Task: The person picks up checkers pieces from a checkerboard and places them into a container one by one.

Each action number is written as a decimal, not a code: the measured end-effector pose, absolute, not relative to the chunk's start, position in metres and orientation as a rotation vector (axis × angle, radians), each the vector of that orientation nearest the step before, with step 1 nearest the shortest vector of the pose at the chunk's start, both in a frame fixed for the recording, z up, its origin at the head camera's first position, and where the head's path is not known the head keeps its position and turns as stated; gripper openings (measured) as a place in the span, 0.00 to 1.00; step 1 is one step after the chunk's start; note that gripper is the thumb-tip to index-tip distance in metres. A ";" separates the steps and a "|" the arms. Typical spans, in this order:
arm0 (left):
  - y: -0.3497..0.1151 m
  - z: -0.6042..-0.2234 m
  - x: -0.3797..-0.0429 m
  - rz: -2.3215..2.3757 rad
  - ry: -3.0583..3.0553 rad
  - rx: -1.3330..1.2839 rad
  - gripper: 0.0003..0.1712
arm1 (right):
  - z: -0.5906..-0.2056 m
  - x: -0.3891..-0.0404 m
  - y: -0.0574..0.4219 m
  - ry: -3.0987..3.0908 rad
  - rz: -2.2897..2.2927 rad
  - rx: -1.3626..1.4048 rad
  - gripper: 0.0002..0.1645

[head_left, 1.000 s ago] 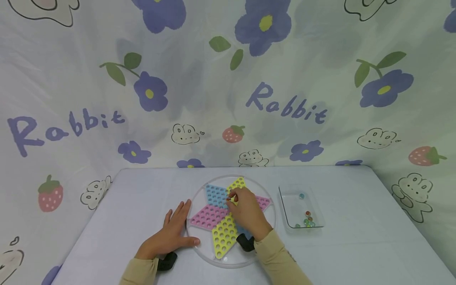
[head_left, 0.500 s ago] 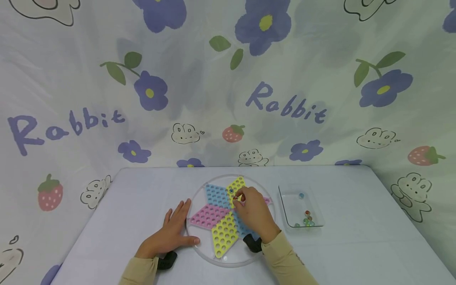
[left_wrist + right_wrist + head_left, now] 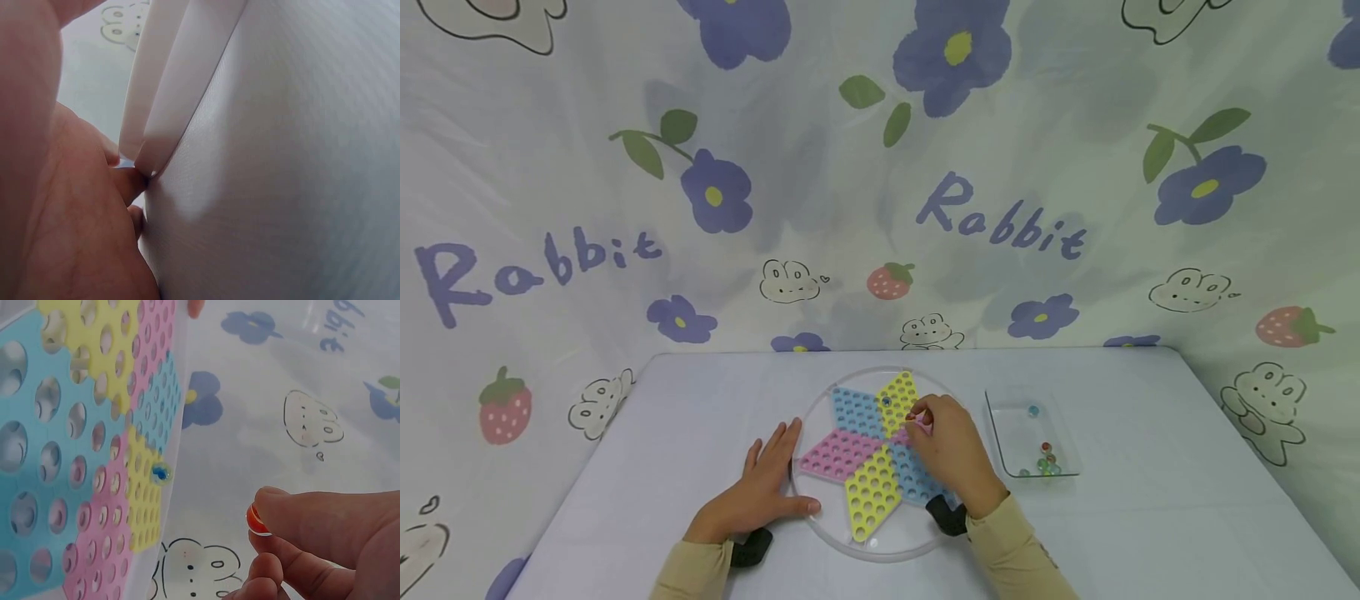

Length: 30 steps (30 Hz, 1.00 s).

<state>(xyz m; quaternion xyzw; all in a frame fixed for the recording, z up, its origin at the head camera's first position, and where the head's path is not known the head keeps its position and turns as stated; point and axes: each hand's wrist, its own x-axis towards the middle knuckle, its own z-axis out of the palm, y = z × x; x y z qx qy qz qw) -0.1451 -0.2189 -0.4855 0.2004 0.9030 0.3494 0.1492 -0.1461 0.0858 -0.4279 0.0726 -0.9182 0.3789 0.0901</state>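
A round clear board carries a star of yellow, blue and pink sections full of round holes. One blue marble sits in a hole of the far yellow section. My right hand is over the right side of the board and pinches a red-orange marble between thumb and forefinger. My left hand rests at the board's left rim, fingers straight and spread, thumb over the edge. In the left wrist view, fingers of that hand touch the white rim near the cloth.
Right of the board stands a clear rectangular tray with several loose marbles, most at its near end. A white cloth covers the table. Behind it hangs a printed curtain.
My right hand has moved to the right across the board, uncovering the blue marble in the far yellow section. The red-orange marble now shows in its fingertips. My left hand has stayed in place.
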 end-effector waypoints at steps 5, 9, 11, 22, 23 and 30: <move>-0.220 -0.485 -0.145 1.006 2.595 0.571 0.72 | -0.427 -0.145 0.092 -2.712 1.128 0.184 0.06; -0.220 -0.485 -0.146 1.004 2.599 0.573 0.72 | -0.426 -0.143 0.098 -2.702 1.140 0.165 0.05; -0.220 -0.486 -0.146 1.005 2.603 0.580 0.72 | -0.424 -0.142 0.101 -2.704 1.143 0.163 0.06; -0.218 -0.485 -0.147 0.982 2.620 0.593 0.72 | -0.419 -0.140 0.115 -2.709 1.141 0.094 0.07; -0.218 -0.485 -0.147 0.986 2.620 0.593 0.72 | -0.419 -0.140 0.117 -2.708 1.142 0.084 0.07; -0.219 -0.487 -0.147 0.985 2.614 0.587 0.73 | -0.419 -0.139 0.123 -2.733 1.132 0.018 0.08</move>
